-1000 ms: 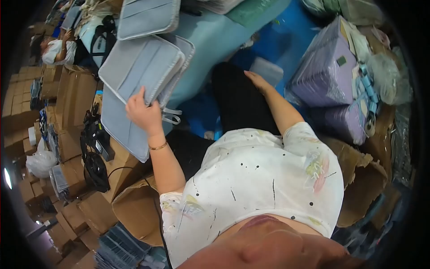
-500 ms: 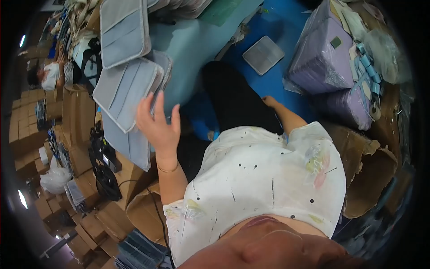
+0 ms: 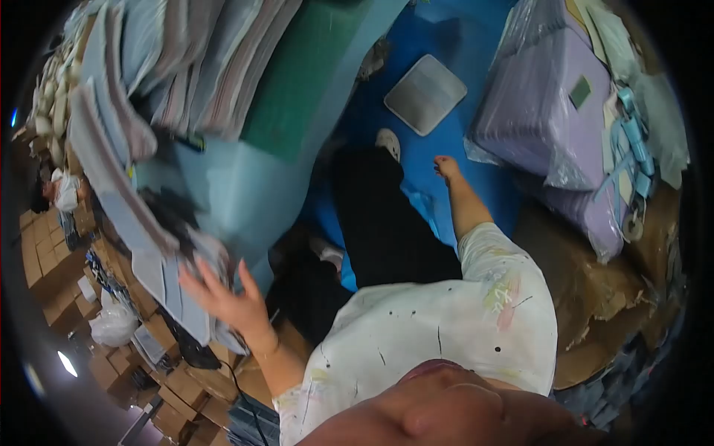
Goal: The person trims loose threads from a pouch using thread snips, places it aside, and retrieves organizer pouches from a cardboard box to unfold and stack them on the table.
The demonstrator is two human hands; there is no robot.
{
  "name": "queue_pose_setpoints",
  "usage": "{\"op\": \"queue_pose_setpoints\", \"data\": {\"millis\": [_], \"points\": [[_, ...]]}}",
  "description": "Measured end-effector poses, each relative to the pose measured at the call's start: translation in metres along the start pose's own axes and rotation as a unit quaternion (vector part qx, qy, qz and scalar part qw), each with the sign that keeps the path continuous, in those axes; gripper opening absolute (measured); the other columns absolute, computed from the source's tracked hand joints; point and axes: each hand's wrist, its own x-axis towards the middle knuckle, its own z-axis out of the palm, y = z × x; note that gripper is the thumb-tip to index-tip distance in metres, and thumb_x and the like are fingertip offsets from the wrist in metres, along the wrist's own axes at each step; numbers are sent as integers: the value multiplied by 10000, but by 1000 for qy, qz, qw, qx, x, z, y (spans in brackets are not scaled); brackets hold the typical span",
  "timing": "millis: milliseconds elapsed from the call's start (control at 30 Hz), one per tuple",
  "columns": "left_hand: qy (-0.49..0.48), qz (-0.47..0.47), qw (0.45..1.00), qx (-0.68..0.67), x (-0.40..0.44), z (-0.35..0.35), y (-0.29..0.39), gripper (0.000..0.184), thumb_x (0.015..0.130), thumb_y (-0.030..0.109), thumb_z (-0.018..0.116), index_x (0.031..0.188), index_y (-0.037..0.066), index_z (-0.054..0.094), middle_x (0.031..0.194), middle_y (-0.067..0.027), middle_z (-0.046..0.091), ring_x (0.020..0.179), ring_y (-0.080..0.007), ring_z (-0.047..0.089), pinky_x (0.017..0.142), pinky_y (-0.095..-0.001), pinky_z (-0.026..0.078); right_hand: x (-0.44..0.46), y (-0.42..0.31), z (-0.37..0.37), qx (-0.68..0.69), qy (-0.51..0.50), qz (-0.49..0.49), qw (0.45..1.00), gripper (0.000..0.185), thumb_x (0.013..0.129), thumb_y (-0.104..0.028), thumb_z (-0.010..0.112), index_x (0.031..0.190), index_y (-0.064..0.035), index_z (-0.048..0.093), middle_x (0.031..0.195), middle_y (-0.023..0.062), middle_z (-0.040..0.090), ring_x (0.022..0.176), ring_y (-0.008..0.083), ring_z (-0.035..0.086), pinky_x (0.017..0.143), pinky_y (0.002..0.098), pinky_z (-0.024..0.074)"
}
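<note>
My left hand (image 3: 227,297) has its fingers spread at the side of a pile of flat grey-blue fabric panels (image 3: 167,286) with piped edges. Its fingertips overlap the pile in view; I cannot tell whether they press on it. The panels lean in an overlapping row along the light-blue table cover (image 3: 238,186). My right hand (image 3: 446,168) hangs away from my body over the blue floor, fingers curled, with nothing visible in them. Past it, a similar rounded-square panel (image 3: 425,95) lies on the floor.
More stacked panels (image 3: 216,67) and a green mat (image 3: 316,67) cover the table's far part. Plastic-wrapped purple stacks (image 3: 539,97) stand on the right, above a torn carton (image 3: 602,297). Cardboard boxes (image 3: 44,253) fill the left background. A shoe (image 3: 388,144) shows on the floor.
The view has shifted, showing more of the table and its stacks. My left hand sits lower and further left in view, still spread. My right arm reaches further out from my body.
</note>
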Motion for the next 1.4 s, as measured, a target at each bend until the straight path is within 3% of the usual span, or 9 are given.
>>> {"op": "queue_pose_setpoints", "data": {"millis": [300, 500, 767, 800, 900, 1033, 1133, 1233, 1400], "points": [[48, -6, 999, 0, 3, -6, -21, 697, 923, 262, 621, 1464, 41, 240, 1484, -275, 248, 1380, -434, 268, 1093, -533, 289, 110, -18, 48, -34, 0, 46, 998, 436, 898, -309, 621, 1306, -165, 568, 1265, 35, 603, 1045, 198, 571, 753, 367, 493], [-107, -10, 976, 188, -20, -25, -39, 629, 959, 275, 558, 1459, 40, 257, 1496, -250, 247, 1371, -437, 278, 1092, -545, 279, 151, -11, 76, 33, 6, 69, 997, 465, 892, -315, 615, 1331, -184, 537, 1284, 30, 582, 1078, 213, 546, 807, 397, 448], [-245, -79, 883, 393, -42, -38, -57, 643, 996, 490, 272, 1432, 20, 319, 1487, -188, 339, 1349, -385, 344, 1085, -563, 238, 212, 22, 82, 96, -12, 90, 991, 419, 910, -222, 565, 1324, -157, 552, 1298, 83, 561, 1041, 232, 543, 750, 382, 496], [-283, -66, 860, 421, -42, -38, -57, 602, 975, 376, 360, 1421, -25, 307, 1473, -204, 349, 1351, -392, 339, 1080, -570, 245, 213, 22, 78, 101, -12, 94, 990, 433, 911, -219, 563, 1338, -152, 536, 1323, 84, 541, 1081, 241, 524, 759, 395, 497], [-277, 35, 827, 487, -25, -33, -40, 654, 967, 449, 391, 1376, -61, 375, 1377, -193, 489, 1237, -363, 501, 977, -509, 400, 205, 20, 74, 113, -7, 97, 989, 475, 911, -210, 559, 1375, -135, 487, 1377, 83, 495, 1174, 270, 480, 786, 427, 497], [-275, 54, 792, 543, -36, -31, -50, 556, 932, 394, 460, 1315, -8, 455, 1265, -167, 565, 1144, -345, 556, 922, -517, 419, 217, 22, 81, 124, -9, 89, 988, 523, 908, -202, 560, 1407, -106, 436, 1387, 84, 485, 1220, 295, 457, 827, 452, 478], [-324, 17, 793, 515, -33, -31, -51, 611, 856, 355, 572, 1305, -49, 475, 1316, -222, 524, 1184, -378, 524, 933, -528, 416, 217, 18, 88, 139, -8, 96, 986, 528, 906, -195, 559, 1409, -98, 433, 1384, 90, 487, 1222, 297, 458, 865, 458, 452], [-356, -129, 807, 453, -72, -29, -86, 610, 898, 246, 453, 1400, -66, 302, 1449, -234, 360, 1348, -399, 341, 1071, -582, 260, 219, 12, 91, 119, 6, 106, 987, 480, 902, -190, 560, 1366, -89, 490, 1346, 110, 524, 1200, 287, 483, 889, 440, 440], [-340, -101, 828, 434, -77, -22, -93, 627, 819, 141, 506, 1365, -95, 308, 1408, -282, 373, 1334, -414, 351, 1064, -594, 277, 261, 69, 91, 54, 83, 16, 995, 394, 846, -269, 656, 1179, -58, 649, 1139, 124, 658, 1034, 258, 599, 859, 395, 480]]}}
